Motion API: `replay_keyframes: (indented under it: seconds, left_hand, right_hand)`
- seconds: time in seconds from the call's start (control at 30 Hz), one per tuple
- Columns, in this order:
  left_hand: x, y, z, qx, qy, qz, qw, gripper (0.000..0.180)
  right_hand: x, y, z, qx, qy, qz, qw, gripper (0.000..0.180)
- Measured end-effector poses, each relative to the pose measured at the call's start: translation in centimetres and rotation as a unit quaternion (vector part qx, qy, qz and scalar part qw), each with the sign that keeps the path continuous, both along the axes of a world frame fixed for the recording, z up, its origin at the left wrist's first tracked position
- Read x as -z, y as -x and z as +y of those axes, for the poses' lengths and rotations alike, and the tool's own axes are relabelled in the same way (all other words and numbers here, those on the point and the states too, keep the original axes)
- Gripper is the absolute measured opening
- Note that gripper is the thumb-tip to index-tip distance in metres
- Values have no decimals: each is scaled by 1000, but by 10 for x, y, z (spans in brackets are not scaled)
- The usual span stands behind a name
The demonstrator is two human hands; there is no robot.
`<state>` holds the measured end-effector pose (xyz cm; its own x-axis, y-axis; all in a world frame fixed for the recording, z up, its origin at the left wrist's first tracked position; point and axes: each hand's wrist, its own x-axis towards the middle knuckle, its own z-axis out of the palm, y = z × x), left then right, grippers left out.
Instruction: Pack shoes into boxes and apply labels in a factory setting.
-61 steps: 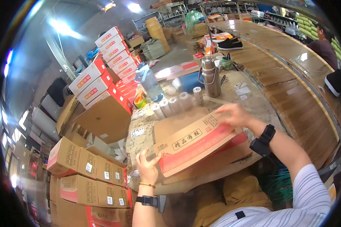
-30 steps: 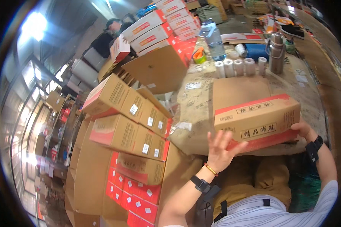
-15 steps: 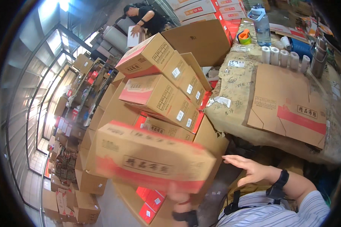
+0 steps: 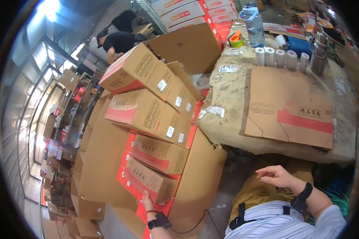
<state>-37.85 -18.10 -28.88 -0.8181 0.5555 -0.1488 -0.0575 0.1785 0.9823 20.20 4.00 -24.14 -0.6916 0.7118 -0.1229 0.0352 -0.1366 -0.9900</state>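
Observation:
My left hand [image 4: 148, 202] is at the near edge of a brown cardboard shoe box [image 4: 147, 179] with a red band, its fingers against the box side. This box lies in a big open carton [image 4: 201, 171], on top of red boxes [image 4: 141, 211]. Just beyond it lies a similar brown box [image 4: 157, 153], and several more are stacked behind. My right hand [image 4: 278, 176] hovers over my lap, near the worktable's front edge, fingers loosely bent and holding nothing.
On the worktable [image 4: 227, 127] to the right lies a flattened carton [image 4: 287, 107]. Behind it stand white rolls [image 4: 280, 58], a water bottle [image 4: 255, 30], a steel flask [image 4: 319, 53] and tape rolls [image 4: 235, 39]. A person in black [image 4: 117, 43] bends at the far left. Shelves with boxes line the left.
The box in my left hand came down from above the big carton and now rests inside it. My right hand has stayed near my lap. The person at the back has bent lower.

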Motion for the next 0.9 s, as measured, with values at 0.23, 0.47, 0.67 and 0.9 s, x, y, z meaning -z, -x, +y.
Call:
replay_keyframes:
  seconds: [0.23, 0.47, 0.67, 0.9]
  left_hand:
    - [-81, -138, 87, -106, 30, 645, 756, 56]
    - [-73, -307, 243, 255, -182, 468, 826, 64]
    - [-93, -452, 353, 474, -157, 479, 722, 70]
    - [-58, -497, 398, 458, 43, 624, 632, 67]
  right_hand:
    - [8, -23, 4, 9, -58, -45, 997, 33]
    - [-30, -28, 39, 26, -141, -17, 990, 32]
    - [-37, -95, 90, 228, -262, -80, 934, 28]
    - [-19, -191, 198, 401, -335, -228, 821, 40]
